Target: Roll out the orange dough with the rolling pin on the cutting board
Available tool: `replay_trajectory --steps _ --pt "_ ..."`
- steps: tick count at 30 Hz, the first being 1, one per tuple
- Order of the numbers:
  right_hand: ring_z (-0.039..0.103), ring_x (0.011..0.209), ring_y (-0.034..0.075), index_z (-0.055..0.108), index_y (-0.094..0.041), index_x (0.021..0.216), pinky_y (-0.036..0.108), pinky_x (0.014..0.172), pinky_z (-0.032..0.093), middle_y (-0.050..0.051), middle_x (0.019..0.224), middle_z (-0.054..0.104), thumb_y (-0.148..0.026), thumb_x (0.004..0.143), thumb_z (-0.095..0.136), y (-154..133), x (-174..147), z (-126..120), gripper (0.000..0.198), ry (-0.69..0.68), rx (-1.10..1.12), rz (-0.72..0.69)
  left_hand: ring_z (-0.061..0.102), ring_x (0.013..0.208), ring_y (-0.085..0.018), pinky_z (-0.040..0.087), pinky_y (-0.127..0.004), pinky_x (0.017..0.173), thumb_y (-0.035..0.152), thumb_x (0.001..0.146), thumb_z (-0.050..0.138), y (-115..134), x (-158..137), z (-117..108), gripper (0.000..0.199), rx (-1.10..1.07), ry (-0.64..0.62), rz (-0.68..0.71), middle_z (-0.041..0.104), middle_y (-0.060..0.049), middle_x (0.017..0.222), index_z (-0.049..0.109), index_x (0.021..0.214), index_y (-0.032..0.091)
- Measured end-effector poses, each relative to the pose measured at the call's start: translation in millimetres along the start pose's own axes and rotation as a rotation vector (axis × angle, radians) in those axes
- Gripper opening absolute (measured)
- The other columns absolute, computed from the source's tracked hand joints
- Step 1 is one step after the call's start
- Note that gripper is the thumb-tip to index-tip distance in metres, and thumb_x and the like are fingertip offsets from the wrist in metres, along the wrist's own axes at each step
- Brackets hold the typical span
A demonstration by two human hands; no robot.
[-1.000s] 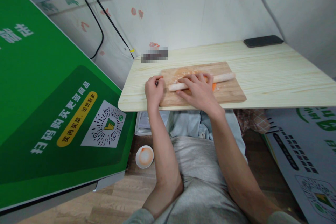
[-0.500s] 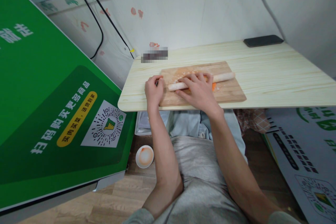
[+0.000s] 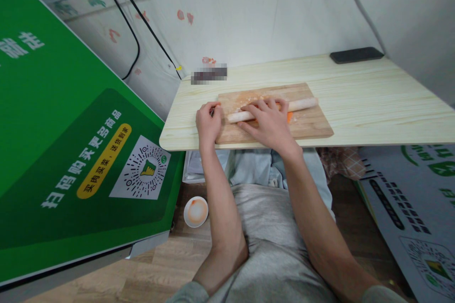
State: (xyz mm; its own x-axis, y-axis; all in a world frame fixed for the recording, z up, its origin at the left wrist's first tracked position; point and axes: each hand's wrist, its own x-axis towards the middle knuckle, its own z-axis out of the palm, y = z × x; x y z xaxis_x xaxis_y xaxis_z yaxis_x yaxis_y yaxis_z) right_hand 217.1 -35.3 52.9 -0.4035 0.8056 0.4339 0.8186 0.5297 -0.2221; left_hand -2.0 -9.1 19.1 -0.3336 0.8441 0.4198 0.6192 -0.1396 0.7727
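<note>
A pale rolling pin (image 3: pixel 303 104) lies slantwise across the wooden cutting board (image 3: pixel 318 125). My right hand (image 3: pixel 268 120) rests over the middle of the pin, its fingers bent across it. Under and beside the pin, partly hidden by that hand, shows some flat orange dough (image 3: pixel 290 117). White flour is scattered on the board around it. At the board's left edge my left hand (image 3: pixel 209 123) is curled closed. A speck of orange shows near its fingertips, but what they hold, if anything, I cannot make out.
The board lies near the front edge of a light wood-grain tabletop (image 3: pixel 373 99). A black phone (image 3: pixel 356 55) rests at the back right. Below, on the floor, stands a white bowl (image 3: pixel 195 212) with orange residue. A green panel (image 3: pixel 88 151) rises close on the left.
</note>
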Motion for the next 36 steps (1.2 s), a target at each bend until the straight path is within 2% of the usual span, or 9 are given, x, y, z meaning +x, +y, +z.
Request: replay_trajectory --steps 5,12,32,36 --pt "0.055 0.134 0.039 0.076 -0.027 0.140 0.059 0.120 0.026 0.011 0.144 0.076 -0.052 0.112 0.059 1 0 1 0.042 0.010 0.007 -0.007 0.076 0.111 -0.025 0.058 -0.040 0.106 0.024 0.103 0.060 3 -1 -1 0.020 0.006 -0.003 -0.007 0.084 -0.008 0.115 0.080 0.106 0.022" --pt "0.054 0.134 0.039 0.075 -0.028 0.141 0.059 0.118 0.027 0.010 0.144 0.076 -0.052 0.111 0.059 2 0 2 0.042 0.012 -0.004 -0.014 0.074 0.112 -0.024 0.055 -0.038 0.106 0.020 0.106 0.060 12 -4 -3 0.021 0.006 -0.015 -0.028 0.084 -0.013 0.119 0.080 0.110 0.015" --pt "0.055 0.134 0.039 0.075 -0.027 0.141 0.057 0.119 0.026 0.010 0.144 0.076 -0.053 0.112 0.060 1 1 1 0.042 0.011 -0.008 -0.009 0.077 0.112 -0.026 0.058 -0.039 0.106 0.023 0.101 0.061 10 -4 -2 0.020 0.004 0.005 -0.024 0.085 -0.008 0.117 0.081 0.105 0.023" --pt "0.055 0.133 0.039 0.074 -0.027 0.143 0.057 0.119 0.028 0.010 0.145 0.075 -0.054 0.113 0.059 1 0 0 0.044 0.002 -0.016 -0.010 0.076 0.112 -0.025 0.057 -0.038 0.105 0.021 0.102 0.060 12 -4 -3 0.021 0.013 -0.011 -0.029 0.084 -0.011 0.119 0.080 0.109 0.019"
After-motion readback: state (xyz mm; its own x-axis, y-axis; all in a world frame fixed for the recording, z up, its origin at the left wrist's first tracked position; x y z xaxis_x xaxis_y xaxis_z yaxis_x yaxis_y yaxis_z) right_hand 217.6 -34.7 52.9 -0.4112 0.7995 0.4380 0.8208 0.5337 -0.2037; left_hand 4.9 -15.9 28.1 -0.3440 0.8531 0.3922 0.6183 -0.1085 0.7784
